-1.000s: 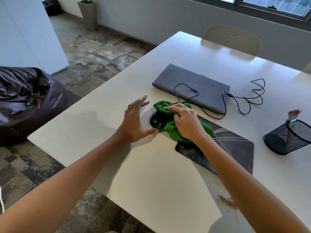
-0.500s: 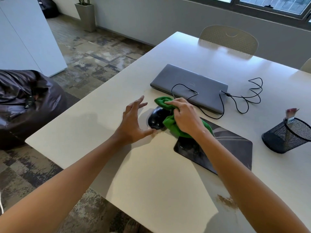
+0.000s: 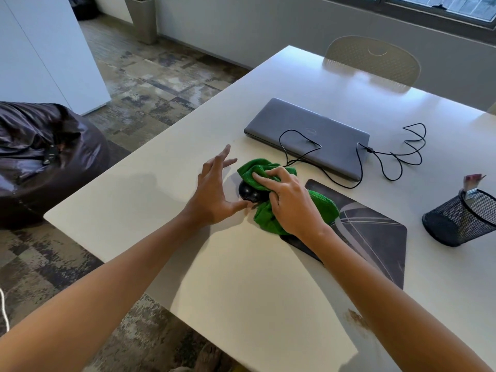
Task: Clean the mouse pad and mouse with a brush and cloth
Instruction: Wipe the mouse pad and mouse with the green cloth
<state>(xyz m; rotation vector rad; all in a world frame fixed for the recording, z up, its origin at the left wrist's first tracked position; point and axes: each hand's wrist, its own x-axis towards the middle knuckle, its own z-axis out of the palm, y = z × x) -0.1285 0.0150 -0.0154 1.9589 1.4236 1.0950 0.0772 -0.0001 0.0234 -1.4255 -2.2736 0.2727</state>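
One mesh cup (image 3: 459, 224) holds a brush (image 3: 472, 183). The right hand (image 3: 290, 200) grips the green cloth (image 3: 268, 218) over the black mouse (image 3: 248, 194). The left hand (image 3: 214, 191) is spread wide, thumb at the mouse.

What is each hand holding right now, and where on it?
Right hand grips the green cloth at its bunched middle, over the mouse. Left hand holds nothing.

white table (image 3: 241, 277) set on mottled carpet (image 3: 150, 84); mesh chair (image 3: 371, 60) placed at far edge; window (image 3: 440, 6) set in grey wall (image 3: 241, 28); dark beanbag (image 3: 40, 157), white cabinet (image 3: 45, 55), planter (image 3: 142, 20) seen left.
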